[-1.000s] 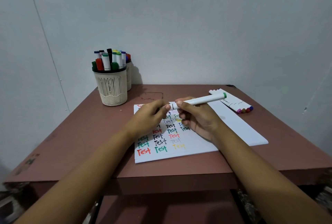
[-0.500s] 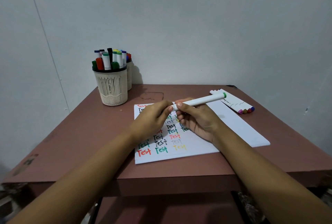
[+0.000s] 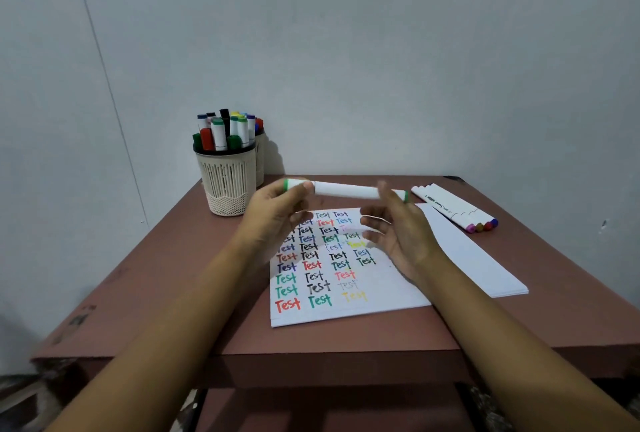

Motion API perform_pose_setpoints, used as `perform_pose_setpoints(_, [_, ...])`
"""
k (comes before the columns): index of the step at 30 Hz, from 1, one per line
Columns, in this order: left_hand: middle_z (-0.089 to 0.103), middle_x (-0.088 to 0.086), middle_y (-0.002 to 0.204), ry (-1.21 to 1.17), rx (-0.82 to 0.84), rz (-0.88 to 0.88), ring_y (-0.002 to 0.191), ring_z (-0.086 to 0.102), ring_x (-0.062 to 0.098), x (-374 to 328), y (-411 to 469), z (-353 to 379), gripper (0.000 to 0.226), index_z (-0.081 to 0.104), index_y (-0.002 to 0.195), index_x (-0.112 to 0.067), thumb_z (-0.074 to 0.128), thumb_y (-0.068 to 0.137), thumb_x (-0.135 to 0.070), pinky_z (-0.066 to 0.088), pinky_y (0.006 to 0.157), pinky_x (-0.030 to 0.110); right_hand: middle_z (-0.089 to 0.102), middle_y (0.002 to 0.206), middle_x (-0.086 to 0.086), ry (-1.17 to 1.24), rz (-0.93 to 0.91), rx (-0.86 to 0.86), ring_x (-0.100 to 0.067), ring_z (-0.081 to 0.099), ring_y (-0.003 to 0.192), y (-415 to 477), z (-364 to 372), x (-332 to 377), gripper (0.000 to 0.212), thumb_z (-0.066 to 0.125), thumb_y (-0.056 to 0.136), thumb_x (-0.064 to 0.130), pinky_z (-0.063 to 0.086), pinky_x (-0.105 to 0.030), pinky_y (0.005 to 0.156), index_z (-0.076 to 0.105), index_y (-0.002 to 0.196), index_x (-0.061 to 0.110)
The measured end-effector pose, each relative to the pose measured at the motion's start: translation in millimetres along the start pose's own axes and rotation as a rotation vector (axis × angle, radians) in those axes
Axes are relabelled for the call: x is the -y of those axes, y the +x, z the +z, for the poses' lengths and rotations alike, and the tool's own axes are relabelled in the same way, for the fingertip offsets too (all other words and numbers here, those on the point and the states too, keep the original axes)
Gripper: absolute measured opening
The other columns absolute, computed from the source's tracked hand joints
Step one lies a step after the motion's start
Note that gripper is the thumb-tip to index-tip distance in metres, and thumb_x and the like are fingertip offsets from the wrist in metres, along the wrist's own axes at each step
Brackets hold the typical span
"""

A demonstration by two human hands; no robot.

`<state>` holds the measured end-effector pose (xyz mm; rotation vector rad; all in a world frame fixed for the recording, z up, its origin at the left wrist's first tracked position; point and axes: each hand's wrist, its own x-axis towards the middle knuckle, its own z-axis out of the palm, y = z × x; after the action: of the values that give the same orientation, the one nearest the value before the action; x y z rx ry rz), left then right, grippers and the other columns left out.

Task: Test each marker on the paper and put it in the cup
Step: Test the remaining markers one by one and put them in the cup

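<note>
A white marker with green rings at both ends hangs level above the paper, which is covered with coloured "Test" words. My left hand grips its left end with curled fingers. My right hand is at the right end, blurred. Its thumb stands against the barrel and its fingers stretch out straight below the marker. The ribbed beige cup stands at the table's back left and holds several capped markers.
A second cup stands right behind the first one. Several loose markers lie side by side at the back right. A stack of blank sheets lies under and to the right of the written page. The brown table ends near me.
Both hands rose with the marker, which swung from slanted to level and shifted left. My left hand now wraps its left end. My right hand's fingers uncurled from the barrel.
</note>
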<state>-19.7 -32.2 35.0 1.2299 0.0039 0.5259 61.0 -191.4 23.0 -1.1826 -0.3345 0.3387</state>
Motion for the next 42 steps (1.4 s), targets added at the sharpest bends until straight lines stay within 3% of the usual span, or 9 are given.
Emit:
perform_pose_setpoints(4, [0.063,0.003,0.065,-0.024,-0.066,0.065,0.06,0.065,0.011,-26,1,-8,0.008,0.054,0.086,-0.004,0.049,0.092,-0.003,0.058,0.076,0.033,0.059,0.105,-0.003,-0.472,-0.248,-0.238,-0.017,0.053,0.102,2,-3,-11,0.028,0.041,0.101,0.033,0.039,-0.028,0.087,0.061,0.111,0.015])
perform_pose_setpoints(8, [0.061,0.007,0.088,0.441,-0.166,0.233,0.087,0.066,0.022,-67,17,-21,0.004,0.057,0.093,-0.01,0.054,0.092,-0.008,0.058,0.078,0.035,0.057,0.129,-0.009,-1.181,-0.314,-0.118,-0.026,0.048,0.122,9,-9,-29,0.037,0.041,0.098,0.029,0.04,-0.033,0.099,0.06,0.125,0.013])
perform_pose_setpoints(12, [0.055,0.0,0.093,0.794,-0.323,0.449,0.088,0.062,0.02,-116,44,-36,0.028,0.049,0.117,-0.009,0.056,0.091,-0.013,0.057,0.077,0.038,0.054,0.127,-0.006,-1.526,-0.281,-0.006,-0.026,0.048,0.117,7,-6,-29,0.036,0.041,0.098,0.032,0.041,-0.033,0.095,0.062,0.124,0.019])
perform_pose_setpoints(16, [0.051,0.003,0.096,0.907,-0.424,0.518,0.083,0.058,0.021,-152,72,-48,0.035,0.043,0.125,-0.009,0.052,0.092,-0.012,0.055,0.081,0.043,0.052,0.129,-0.003,-1.56,-0.297,-0.001,-0.023,0.046,0.119,4,-5,-28,0.036,0.041,0.098,0.034,0.039,-0.031,0.096,0.059,0.126,0.021])
perform_pose_setpoints(22, [0.053,0.008,0.097,1.022,-0.414,0.485,0.091,0.06,0.03,-157,99,-53,0.035,0.043,0.127,-0.009,0.049,0.092,-0.012,0.054,0.082,0.046,0.05,0.13,0.001,-1.555,-0.302,0.002,-0.019,0.044,0.12,6,-5,-29,0.037,0.04,0.099,0.035,0.036,-0.031,0.098,0.056,0.13,0.025])
perform_pose_setpoints(29, [0.062,0.016,0.086,1.358,-0.307,0.348,0.071,0.059,0.031,-122,102,-64,0.035,0.035,0.123,-0.017,0.049,0.092,-0.014,0.053,0.065,0.042,0.049,0.129,0.002,-1.566,-0.291,0.003,-0.019,0.043,0.12,8,-5,-29,0.036,0.039,0.099,0.036,0.034,-0.031,0.099,0.055,0.129,0.025])
perform_pose_setpoints(35, [0.06,0.014,0.103,1.499,-0.273,0.461,0.093,0.056,0.031,-107,93,-72,0.022,0.046,0.111,-0.01,0.051,0.092,-0.02,0.05,0.078,0.046,0.049,0.13,0.001,-1.565,-0.295,0.008,-0.02,0.043,0.121,7,-4,-29,0.037,0.038,0.099,0.036,0.034,-0.032,0.099,0.055,0.13,0.024])
perform_pose_setpoints(38, [0.058,0.012,0.108,1.684,-0.238,0.43,0.094,0.054,0.031,-101,92,-79,0.016,0.053,0.102,-0.009,0.049,0.093,-0.021,0.046,0.08,0.044,0.049,0.129,0.001,-1.572,-0.297,0.005,-0.02,0.044,0.12,7,-4,-29,0.037,0.038,0.099,0.036,0.035,-0.032,0.098,0.055,0.13,0.024])
perform_pose_setpoints(42, [0.057,0.012,0.111,1.638,-0.284,0.455,0.094,0.053,0.032,-91,87,-87,0.016,0.055,0.102,-0.007,0.048,0.09,-0.015,0.045,0.079,0.043,0.049,0.129,0.0,-1.57,-0.298,0.001,-0.021,0.044,0.12,7,-4,-29,0.036,0.039,0.099,0.036,0.035,-0.032,0.098,0.055,0.129,0.024])
